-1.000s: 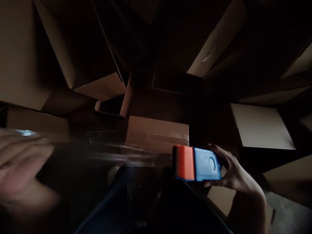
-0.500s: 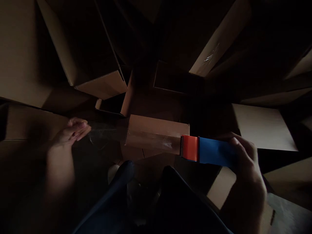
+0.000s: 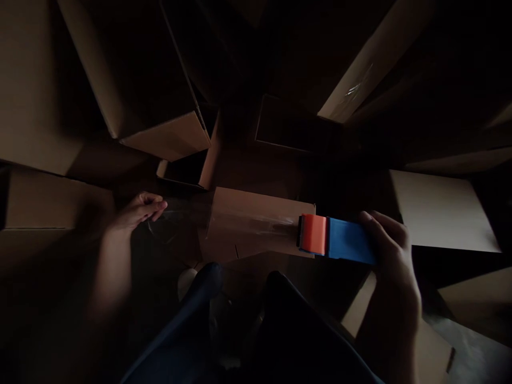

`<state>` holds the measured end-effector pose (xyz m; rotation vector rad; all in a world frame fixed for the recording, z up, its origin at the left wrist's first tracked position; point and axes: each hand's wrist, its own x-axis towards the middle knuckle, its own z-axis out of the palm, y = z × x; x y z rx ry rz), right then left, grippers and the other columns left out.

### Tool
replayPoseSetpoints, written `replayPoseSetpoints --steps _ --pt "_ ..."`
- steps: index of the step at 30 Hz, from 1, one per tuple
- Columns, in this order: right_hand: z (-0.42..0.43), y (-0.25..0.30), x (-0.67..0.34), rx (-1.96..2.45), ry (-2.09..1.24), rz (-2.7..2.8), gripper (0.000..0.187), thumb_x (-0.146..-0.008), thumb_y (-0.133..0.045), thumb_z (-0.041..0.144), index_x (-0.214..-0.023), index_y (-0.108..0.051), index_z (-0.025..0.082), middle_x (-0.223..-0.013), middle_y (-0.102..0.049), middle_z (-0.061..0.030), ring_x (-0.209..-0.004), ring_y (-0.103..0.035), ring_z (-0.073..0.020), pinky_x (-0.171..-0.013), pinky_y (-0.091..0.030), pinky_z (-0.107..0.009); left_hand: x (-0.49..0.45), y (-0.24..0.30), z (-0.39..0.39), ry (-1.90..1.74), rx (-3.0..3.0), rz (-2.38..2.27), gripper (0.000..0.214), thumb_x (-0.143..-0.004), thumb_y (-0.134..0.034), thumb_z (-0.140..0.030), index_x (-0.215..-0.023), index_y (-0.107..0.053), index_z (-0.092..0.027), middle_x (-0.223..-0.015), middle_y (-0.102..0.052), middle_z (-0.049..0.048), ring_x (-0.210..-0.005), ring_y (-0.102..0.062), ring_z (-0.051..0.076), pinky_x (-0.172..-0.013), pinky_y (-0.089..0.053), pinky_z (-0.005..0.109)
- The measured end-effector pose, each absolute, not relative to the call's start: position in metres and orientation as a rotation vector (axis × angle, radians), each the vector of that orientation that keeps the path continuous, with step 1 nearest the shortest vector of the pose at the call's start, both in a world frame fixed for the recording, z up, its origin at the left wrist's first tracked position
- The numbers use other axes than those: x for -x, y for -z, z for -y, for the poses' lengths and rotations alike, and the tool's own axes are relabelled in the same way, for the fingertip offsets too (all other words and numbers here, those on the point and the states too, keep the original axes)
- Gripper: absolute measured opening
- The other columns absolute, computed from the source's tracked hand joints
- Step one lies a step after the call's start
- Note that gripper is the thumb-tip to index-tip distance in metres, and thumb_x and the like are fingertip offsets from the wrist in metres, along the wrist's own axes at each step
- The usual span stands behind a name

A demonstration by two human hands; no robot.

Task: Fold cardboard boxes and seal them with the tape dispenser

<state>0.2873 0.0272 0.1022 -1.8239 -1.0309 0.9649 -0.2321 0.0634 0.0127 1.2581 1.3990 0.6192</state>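
Note:
A cardboard box lies in the middle, in front of my knees. My right hand is closed around a blue and orange tape dispenser, whose toothed orange end is at the box's right edge. Clear packing tape runs from the dispenser leftward across the box and past its left side. Pinched in the fingers of my left hand is the loose end of that tape, partly crumpled and hanging below the fingertips.
A large open box and a smaller one stand at the upper left. More cardboard boxes surround me, including a pale panel at the right. My knees are just below the middle box. The scene is very dark.
My left hand has moved right, closer to the box, and the tape looks slacker. My right hand and the dispenser have shifted slightly up, the hand also a little left.

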Motion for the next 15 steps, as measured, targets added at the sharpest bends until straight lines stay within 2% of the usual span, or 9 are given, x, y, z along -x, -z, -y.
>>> replayPoseSetpoints --steps 8,15 --pt "-0.03 -0.092 -0.294 1.779 -0.977 1.009 0.038 -0.07 -0.082 0.053 -0.063 -0.061 0.022 -0.06 -0.056 0.0004 -0.056 -0.048 -0.0137 -0.048 -0.032 -0.026 0.224 -0.012 -0.073 -0.575 -1.287 -1.439 0.071 -0.07 -0.071 -0.078 -0.044 -0.041 -0.019 -0.041 -0.039 -0.0036 -0.039 -0.026 0.004 -0.042 -0.015 0.025" --pt "-0.028 -0.088 -0.306 1.819 -0.974 1.026 0.042 -0.069 -0.082 0.057 -0.061 -0.063 0.02 -0.055 -0.041 0.0038 -0.05 -0.033 -0.0095 -0.044 -0.025 -0.025 0.206 -0.002 -0.081 -0.461 -1.293 -1.431 0.063 -0.067 -0.074 -0.072 -0.045 -0.053 -0.017 -0.04 -0.037 -0.005 -0.038 -0.026 0.004 -0.041 -0.015 0.022"
